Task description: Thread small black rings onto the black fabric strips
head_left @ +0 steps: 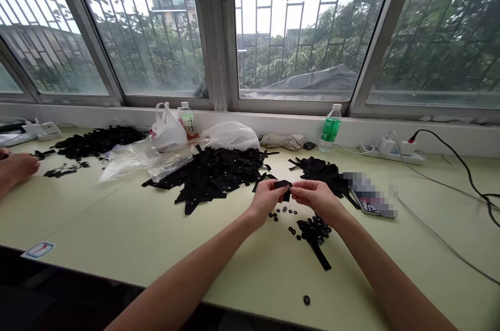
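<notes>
Between my two hands, above the table, a black fabric strip (282, 184) is pinched by the fingertips. My left hand (264, 200) grips it from the left, closed. My right hand (317, 199) is closed on its right end, thumb and finger pressed together. Whether a small ring is also between the fingers is hidden. Below the hands lie several small black rings (292, 230), some loose and some in a little heap (317, 228) with a black strip (322, 257) sticking out toward me. One more ring (307, 300) lies near the front edge.
A large pile of black strips (222, 172) lies left of my hands, a smaller pile (322, 172) behind them. A phone (373, 201), a green-labelled bottle (330, 129), a power strip (390, 153) and cables stand right. Plastic bags (169, 130) lie behind. Another person's hand (17, 168) is far left.
</notes>
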### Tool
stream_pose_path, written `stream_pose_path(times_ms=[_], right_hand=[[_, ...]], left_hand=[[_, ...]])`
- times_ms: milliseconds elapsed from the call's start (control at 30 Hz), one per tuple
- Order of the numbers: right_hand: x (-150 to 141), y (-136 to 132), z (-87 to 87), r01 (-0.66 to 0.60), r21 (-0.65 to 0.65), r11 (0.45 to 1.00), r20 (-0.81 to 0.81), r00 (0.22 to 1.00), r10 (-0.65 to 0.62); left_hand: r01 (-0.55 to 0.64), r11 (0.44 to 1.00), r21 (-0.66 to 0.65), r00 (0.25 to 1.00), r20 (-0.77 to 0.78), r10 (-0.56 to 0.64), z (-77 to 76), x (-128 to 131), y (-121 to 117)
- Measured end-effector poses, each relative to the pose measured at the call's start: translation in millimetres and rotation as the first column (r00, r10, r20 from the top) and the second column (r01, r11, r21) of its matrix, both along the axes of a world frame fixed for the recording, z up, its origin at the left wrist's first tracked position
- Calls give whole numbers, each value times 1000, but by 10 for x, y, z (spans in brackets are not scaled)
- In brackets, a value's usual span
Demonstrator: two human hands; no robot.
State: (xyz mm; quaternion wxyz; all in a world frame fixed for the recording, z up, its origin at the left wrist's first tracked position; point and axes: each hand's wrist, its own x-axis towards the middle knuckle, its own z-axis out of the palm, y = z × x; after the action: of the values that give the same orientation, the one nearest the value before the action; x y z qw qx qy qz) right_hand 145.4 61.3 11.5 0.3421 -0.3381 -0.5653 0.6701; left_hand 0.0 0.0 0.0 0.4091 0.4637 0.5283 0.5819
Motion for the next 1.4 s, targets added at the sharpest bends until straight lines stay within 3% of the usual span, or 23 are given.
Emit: stream_pose_path(times_ms=[267, 500, 833, 1133, 1400], right_hand=[[-14, -7, -10, 4, 13, 1000, 6, 1000, -4], [-16, -37, 47, 18, 13, 1000, 32, 999, -18], [-13, -57, 101, 30, 57, 998, 54, 998, -33], [5, -50, 95, 31, 36, 999, 46, 998, -32], [7, -28, 65, 36, 16, 999, 44, 998, -36]], left_hand=[[-4, 1000, -18, 999, 53, 5, -17, 2, 4], [4, 994, -108, 985, 173, 15, -4, -6, 13], [75, 990, -121, 963, 268, -40, 17, -36, 19], [133, 986, -100, 964, 242, -105, 24, -63, 13], [99, 990, -97, 980, 184, -80, 26, -56, 18]])
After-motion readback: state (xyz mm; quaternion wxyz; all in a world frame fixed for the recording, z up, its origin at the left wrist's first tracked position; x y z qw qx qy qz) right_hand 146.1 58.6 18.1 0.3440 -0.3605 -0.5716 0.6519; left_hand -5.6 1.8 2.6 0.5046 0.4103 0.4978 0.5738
